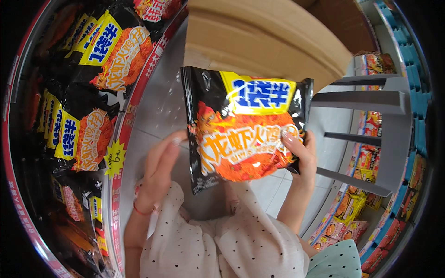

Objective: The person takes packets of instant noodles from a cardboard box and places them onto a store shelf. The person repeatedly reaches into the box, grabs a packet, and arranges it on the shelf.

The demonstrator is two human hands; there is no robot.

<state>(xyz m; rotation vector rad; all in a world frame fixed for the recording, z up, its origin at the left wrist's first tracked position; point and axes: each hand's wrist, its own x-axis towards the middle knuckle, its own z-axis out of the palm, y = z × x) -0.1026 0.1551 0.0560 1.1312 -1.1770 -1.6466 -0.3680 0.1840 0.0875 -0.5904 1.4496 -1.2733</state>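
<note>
A black plastic packet of instant noodles point(243, 139) hangs in front of me, its printed front turned up. It has a yellow panel and a picture of orange noodles, and it bears writing. My right hand point(302, 153) grips its right edge, thumb on the front and the other fingers mostly hidden behind. Beside the left edge is my left hand point(161, 160), its thumb off the packet. One of its fingertips reaches the packet's edge; whether it touches cannot be told.
A cardboard box point(250, 38) with a raised flap stands beyond the packet. To the left, a shelf with a red edge strip point(139, 90) holds similar noodle packets point(121, 59) and a yellow star price tag point(114, 159). A grey plastic stool point(389, 139) and more stocked shelves point(351, 205) are at right.
</note>
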